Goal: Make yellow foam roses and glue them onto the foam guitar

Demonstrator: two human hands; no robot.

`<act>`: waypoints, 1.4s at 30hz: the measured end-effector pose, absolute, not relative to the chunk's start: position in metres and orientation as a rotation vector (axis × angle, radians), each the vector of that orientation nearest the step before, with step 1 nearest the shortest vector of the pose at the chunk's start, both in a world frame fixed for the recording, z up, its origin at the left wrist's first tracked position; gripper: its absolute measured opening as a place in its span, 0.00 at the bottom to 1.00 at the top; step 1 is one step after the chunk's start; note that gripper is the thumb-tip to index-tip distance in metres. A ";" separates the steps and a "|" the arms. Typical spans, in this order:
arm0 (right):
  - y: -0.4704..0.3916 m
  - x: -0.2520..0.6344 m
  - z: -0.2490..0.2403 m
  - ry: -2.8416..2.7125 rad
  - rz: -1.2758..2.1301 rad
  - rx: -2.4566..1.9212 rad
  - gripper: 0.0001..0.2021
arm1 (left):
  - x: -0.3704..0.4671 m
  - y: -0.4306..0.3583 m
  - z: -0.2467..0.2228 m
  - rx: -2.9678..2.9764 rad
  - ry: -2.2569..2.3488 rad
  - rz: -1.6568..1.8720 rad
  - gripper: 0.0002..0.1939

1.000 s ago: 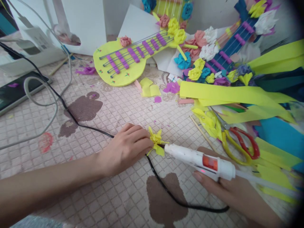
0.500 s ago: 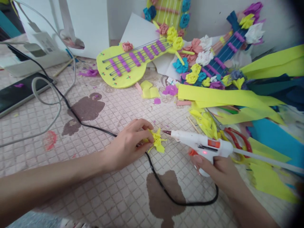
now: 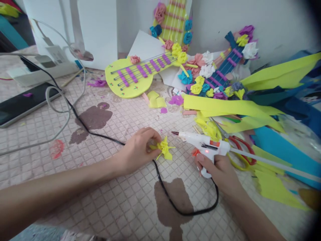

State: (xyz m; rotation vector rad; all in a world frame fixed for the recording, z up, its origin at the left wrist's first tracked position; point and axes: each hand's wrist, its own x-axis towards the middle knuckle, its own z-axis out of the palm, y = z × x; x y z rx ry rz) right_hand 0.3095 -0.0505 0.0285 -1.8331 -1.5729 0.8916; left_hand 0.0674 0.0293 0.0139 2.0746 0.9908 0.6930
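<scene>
Between the thumb and fingers of my left hand (image 3: 140, 150) is a yellow paper flower (image 3: 165, 149), its pointed petals spread toward the right. My right hand (image 3: 223, 172) is wrapped round the handle of a white hot glue gun (image 3: 200, 142), with the index finger at its orange trigger. A small red light glows on the gun's side. Its dark nozzle points left, just above and to the right of the flower, apart from it. A long white glue stick (image 3: 271, 162) runs out of the gun's rear. The black cord (image 3: 167, 192) loops below both hands.
A yellow paper guitar (image 3: 130, 78) with purple strips lies at the back, near a blue one (image 3: 223, 72) with paper flowers. Red-handled scissors (image 3: 242, 150) and yellow paper strips (image 3: 225, 105) are at right. A phone (image 3: 27, 103) and power strip (image 3: 45, 70) sit at left.
The glue gun's nozzle has drawn slightly up and away from the flower. My left hand still pinches the flower in nearly the same place. The whole view has shifted a little.
</scene>
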 end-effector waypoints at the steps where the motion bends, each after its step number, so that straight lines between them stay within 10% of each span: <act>1: -0.051 0.310 0.027 -1.553 0.900 -1.842 0.19 | 0.068 0.029 0.014 2.081 1.016 0.694 0.10; 23: 0.048 0.290 0.012 -1.666 0.168 -1.684 0.16 | 0.068 0.025 0.012 2.161 1.027 0.792 0.18; 42: -0.030 0.256 0.023 -1.878 0.314 -1.462 0.13 | 0.068 0.025 0.005 2.164 1.003 0.832 0.16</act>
